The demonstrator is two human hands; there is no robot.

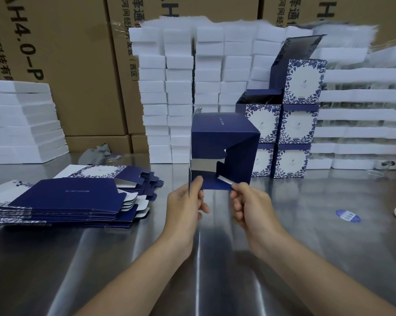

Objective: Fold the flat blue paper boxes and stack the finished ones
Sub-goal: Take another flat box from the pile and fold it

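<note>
Head view. A half-formed dark blue paper box (pixel 224 142) is at frame centre, held up over the brushed steel table (pixel 215 258), with its open side toward the camera and a silvery inner face showing.

Left hand (pixel 185 206): thumb and curled fingers pinch the box's lower left panel edge. Right hand (pixel 247 206): pinches a lower flap at the box's bottom right.

Lower left of frame: a pile of flat dark blue box blanks (pixel 74 197) on the table.

Right of centre, behind the held box: a stack of finished blue-and-white floral boxes (pixel 295 133), the topmost with its lid flap up.

Background: columns of white foam blocks (pixel 181 87), then brown cardboard cartons (pixel 78 65).

Right, on the table: a blue oval sticker (pixel 348 215).
</note>
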